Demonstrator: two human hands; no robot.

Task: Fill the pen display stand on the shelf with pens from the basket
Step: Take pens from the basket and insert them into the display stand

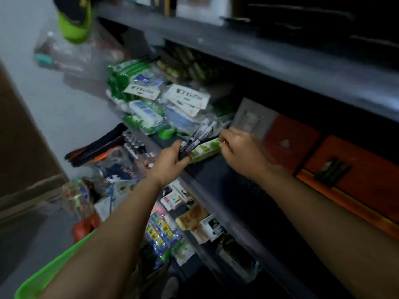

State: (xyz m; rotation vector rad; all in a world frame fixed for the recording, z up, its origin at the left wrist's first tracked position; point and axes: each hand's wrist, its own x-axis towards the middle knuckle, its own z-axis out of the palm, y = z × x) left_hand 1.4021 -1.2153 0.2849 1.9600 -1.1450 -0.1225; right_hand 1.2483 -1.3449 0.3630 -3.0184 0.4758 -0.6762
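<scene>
I am seeing my left hand (170,162) gripping a bundle of pens (195,140) — dark barrels, white-labelled — over the dark shelf (216,180), just beside a pale green display stand (206,148). My right hand (239,151) is hovering near the stand, fingers curled; whether it is pinching anything I cannot tell. The green basket (54,270) sits low left. Packets (187,98) behind are reading "HUIYA".

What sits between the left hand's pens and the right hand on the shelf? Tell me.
In the head view, a pale green and white box lies on the dark shelf between the pens gripped by the left hand and the right hand.
</scene>
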